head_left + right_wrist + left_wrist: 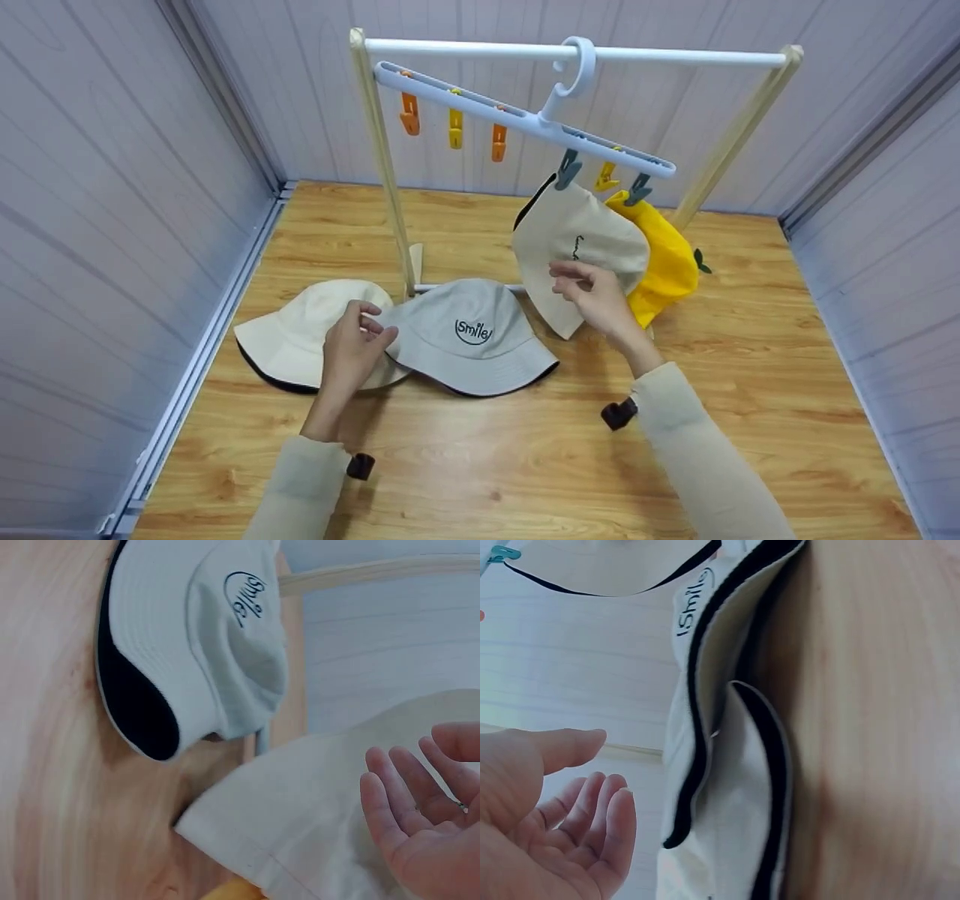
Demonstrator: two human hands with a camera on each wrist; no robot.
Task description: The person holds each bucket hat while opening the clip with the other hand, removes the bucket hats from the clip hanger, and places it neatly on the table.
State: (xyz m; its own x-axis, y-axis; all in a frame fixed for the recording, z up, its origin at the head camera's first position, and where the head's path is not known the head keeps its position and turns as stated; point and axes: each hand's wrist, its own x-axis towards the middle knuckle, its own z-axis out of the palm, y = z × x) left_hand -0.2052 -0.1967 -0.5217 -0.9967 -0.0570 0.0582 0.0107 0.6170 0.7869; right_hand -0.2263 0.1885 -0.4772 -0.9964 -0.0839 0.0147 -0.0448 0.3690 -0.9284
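My left hand [354, 349] hovers with loosely bent fingers over the right part of a cream bucket hat [289, 330], near the left end of a grey bucket hat [480, 319] marked "smile". In the left wrist view, the left hand [570, 817] holds nothing. A beige bucket hat [541, 251] hangs by a grey clip [568, 171] from a clip hanger [465, 97]. In front of it is my right hand [600, 304], fingers relaxed and nothing gripped; whether they touch the cloth I cannot tell. Behind hangs a yellow hat [670, 251] from another grey clip [638, 190].
The hanger tilts down to the right on the white bar [465, 49] of a wooden stand [386, 172]. Orange clips [409, 116] and yellow clips [455, 124] dangle without hats. Pale panel walls [112, 225] enclose the wood-patterned surface [480, 465].
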